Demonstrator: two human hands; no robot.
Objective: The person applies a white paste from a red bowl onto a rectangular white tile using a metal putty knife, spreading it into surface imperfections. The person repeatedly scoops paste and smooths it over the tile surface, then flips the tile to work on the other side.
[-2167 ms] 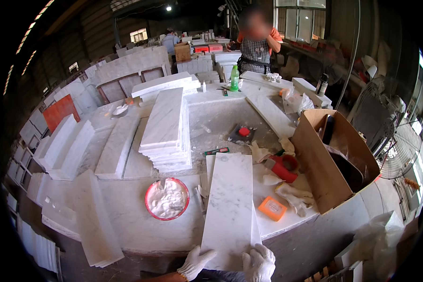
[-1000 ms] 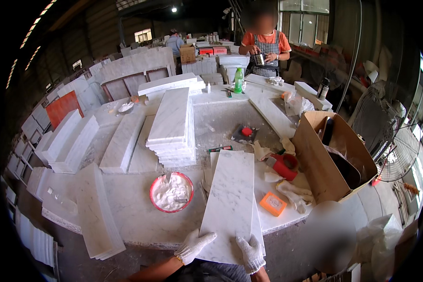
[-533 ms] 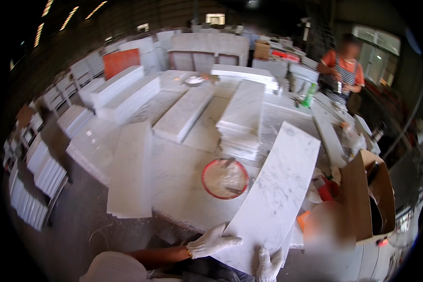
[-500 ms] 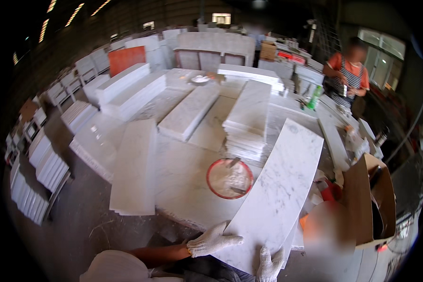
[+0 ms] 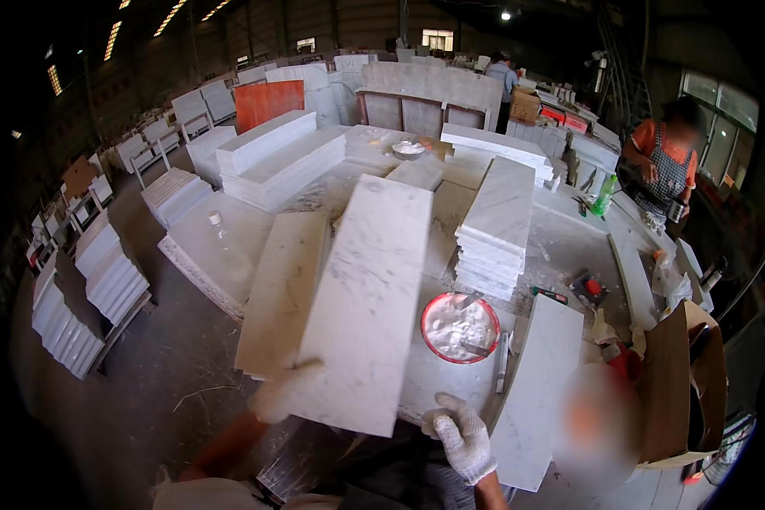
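A long white marble slab with grey veining slants away from me, overlapping another slab on its left. At its near left corner is my left hand, in a white knit glove and smeared by motion, gripping the edge. My right hand, gloved too, is apart from the slab with fingers loosely bent and nothing visible in them. Just beyond it sits a red-rimmed bowl of white paste with two flat blades in it. Right of the bowl lies another marble slab.
A stack of slabs stands beyond the bowl, and larger blocks lie at the far left. An open cardboard box is at the right. A person in an orange shirt stands at the far right near a green bottle.
The veined slab has moved from right of the bowl to its left, my left hand travelling with it. My right hand has let go. The slab beneath is uncovered, and the view has shifted.
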